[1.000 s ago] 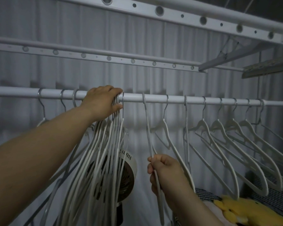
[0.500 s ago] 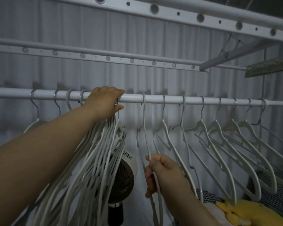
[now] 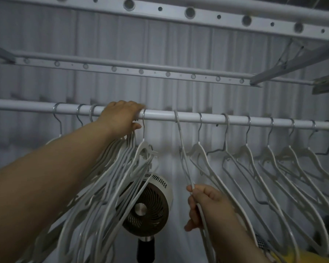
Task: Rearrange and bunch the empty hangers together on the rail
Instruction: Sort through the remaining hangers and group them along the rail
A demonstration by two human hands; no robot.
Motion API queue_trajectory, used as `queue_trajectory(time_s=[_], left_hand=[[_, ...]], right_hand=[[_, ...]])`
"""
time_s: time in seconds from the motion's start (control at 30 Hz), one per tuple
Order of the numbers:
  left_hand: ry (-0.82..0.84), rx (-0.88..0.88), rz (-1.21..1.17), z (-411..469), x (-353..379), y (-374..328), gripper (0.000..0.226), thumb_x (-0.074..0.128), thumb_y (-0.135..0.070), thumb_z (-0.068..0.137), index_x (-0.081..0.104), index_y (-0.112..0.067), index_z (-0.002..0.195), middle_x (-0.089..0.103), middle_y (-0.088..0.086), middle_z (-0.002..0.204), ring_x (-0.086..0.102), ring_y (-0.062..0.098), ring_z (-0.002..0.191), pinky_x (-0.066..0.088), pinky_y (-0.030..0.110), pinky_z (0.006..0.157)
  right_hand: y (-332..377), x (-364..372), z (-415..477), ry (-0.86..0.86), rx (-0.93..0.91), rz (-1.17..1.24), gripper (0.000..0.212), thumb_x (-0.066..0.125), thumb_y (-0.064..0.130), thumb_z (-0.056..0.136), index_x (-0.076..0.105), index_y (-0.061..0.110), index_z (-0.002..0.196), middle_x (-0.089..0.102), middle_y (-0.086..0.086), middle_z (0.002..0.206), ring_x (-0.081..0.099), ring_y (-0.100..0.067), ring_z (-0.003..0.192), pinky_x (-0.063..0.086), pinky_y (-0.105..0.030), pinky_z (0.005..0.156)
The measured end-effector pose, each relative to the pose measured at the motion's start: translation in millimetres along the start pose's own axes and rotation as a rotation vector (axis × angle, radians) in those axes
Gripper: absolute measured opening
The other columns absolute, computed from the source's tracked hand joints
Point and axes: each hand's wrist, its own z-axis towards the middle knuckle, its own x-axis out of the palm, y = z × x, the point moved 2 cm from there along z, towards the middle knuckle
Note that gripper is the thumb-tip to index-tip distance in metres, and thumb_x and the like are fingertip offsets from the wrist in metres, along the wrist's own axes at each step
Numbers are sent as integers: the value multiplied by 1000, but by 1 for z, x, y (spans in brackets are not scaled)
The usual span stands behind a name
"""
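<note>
A white rail (image 3: 160, 113) runs across the view with white empty hangers on it. My left hand (image 3: 120, 116) rests over the rail, closed on the hooks of a tight bunch of hangers (image 3: 110, 177) that fans down and left. One hanger (image 3: 144, 147) hangs just right of that hand. My right hand (image 3: 205, 205) grips the lower arm of a single hanger (image 3: 182, 149) turned edge-on, its hook on the rail at centre. Several spaced hangers (image 3: 254, 168) hang to the right. Three hooks (image 3: 80, 114) sit left of my left hand.
A round fan (image 3: 150, 204) on a dark stand sits behind and below the bunch. Two perforated white bars (image 3: 141, 70) cross above the rail. A pale pleated curtain fills the back. Something yellow (image 3: 308, 257) lies at the lower right.
The view has shifted slightly. The bunch under my left hand has swung further left, leaving one hanger beside it. My right hand still holds the edge-on hanger, now a bit further from the bunch.
</note>
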Motion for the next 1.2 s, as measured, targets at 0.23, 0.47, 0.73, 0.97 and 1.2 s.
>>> queue_trajectory(time_s=[0.23, 0.47, 0.73, 0.97, 1.2], left_hand=[[0, 35, 9, -8, -3, 40, 58, 57, -32, 87, 35, -20, 139, 46, 7, 139, 44, 30, 124, 30, 37, 102], [11, 54, 30, -21, -8, 105, 49, 59, -37, 85, 47, -18, 128, 52, 7, 131, 51, 31, 113, 36, 35, 92], [-14, 31, 11, -42, -14, 167, 50, 62, -33, 84, 48, -18, 129, 53, 11, 129, 51, 34, 111, 40, 39, 88], [-65, 55, -11, -51, -12, 194, 54, 64, -31, 83, 46, -18, 132, 54, 12, 129, 51, 35, 112, 39, 40, 90], [-79, 62, 12, -50, -7, 196, 57, 60, -37, 83, 43, -21, 135, 51, 9, 134, 49, 34, 115, 37, 39, 92]], right_hand=[[0, 10, -5, -47, 33, -9, 21, 39, 4, 95, 55, 3, 82, 42, -2, 41, 33, -7, 23, 41, -19, 28], [3, 37, -14, -97, 70, -70, 21, 38, 4, 95, 55, 3, 82, 44, -3, 42, 36, -9, 25, 41, -18, 30], [10, 63, -26, -168, 41, -184, 23, 39, 4, 95, 56, 2, 79, 49, -10, 55, 45, -9, 28, 47, -19, 33], [9, 78, -33, -337, -54, -451, 15, 47, 8, 93, 59, 1, 89, 61, -13, 82, 56, -23, 69, 54, -29, 59], [13, 113, -49, -584, -527, -892, 28, 51, 13, 90, 58, 10, 117, 55, -2, 113, 46, -13, 109, 38, -32, 95]])
